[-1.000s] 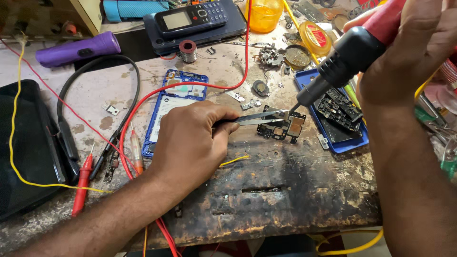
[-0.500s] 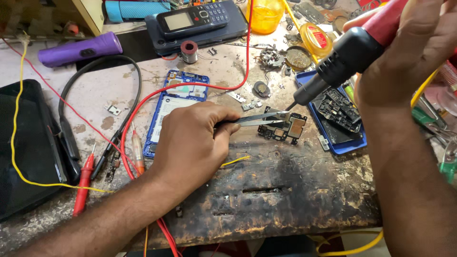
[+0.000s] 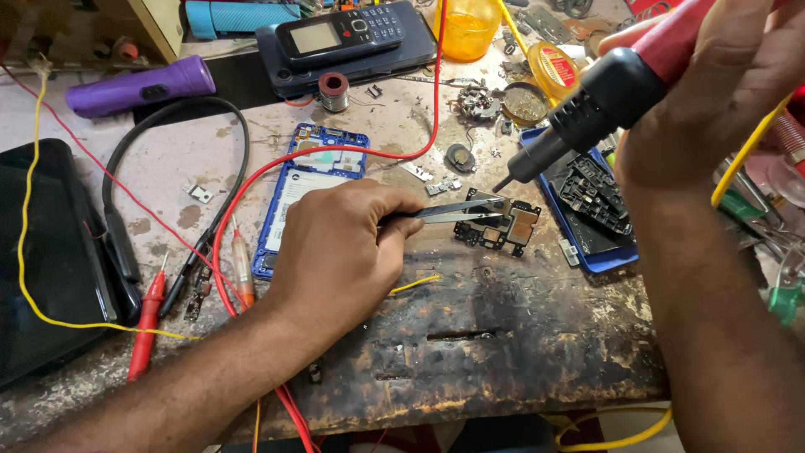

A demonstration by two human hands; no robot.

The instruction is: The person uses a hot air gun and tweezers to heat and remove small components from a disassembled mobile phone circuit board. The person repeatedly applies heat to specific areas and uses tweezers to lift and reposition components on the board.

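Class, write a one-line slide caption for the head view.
Left hand pins a circuit board with tweezers while the right hand aims a soldering iron at it.

Two hands are at work: the left hand [image 3: 335,252] and the right hand [image 3: 713,92]. One pair of tweezers [image 3: 457,210], one circuit board [image 3: 499,222], one soldering iron [image 3: 604,96].

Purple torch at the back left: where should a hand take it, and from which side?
Grip the purple torch around the middle of its barrel, coming from above. It lies flat on its side on the bench, its round body narrow enough to wrap, with bare space along its near side.
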